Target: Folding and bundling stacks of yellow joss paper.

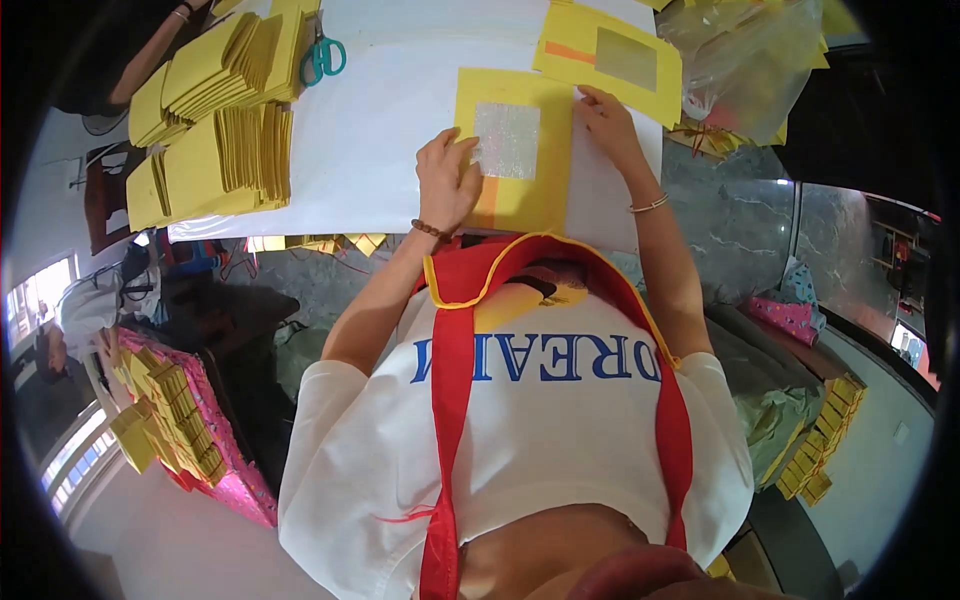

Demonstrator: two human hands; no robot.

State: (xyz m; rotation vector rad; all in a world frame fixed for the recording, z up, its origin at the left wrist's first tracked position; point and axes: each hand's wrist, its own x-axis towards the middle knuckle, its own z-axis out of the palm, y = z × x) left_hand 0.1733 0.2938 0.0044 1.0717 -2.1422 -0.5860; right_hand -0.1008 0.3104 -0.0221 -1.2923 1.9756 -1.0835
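A yellow paper sheet [555, 120], perhaps a flat paper bag, lies on the white table before me. It has a shiny clear window [507, 140] with an orange strip [487, 200] below it. My left hand [447, 180] rests at its left edge, fingers loosely bent and apart, the tips near the window. Along the right edge is my right hand [612, 128], its fingers partly stretched and the index tip by the upper right corner. Neither hand visibly grips anything. A second yellow piece with a window [615, 60] lies just beyond, at the far right.
Thick stacks of yellow paper pieces [225, 150] stand on the table's left side, with teal-handled scissors [323, 60] beside them. A clear plastic bag [745, 65] is at the far right. Another person's arm [150, 55] shows far left. Yellow bundles [180, 420] lie behind me at left.
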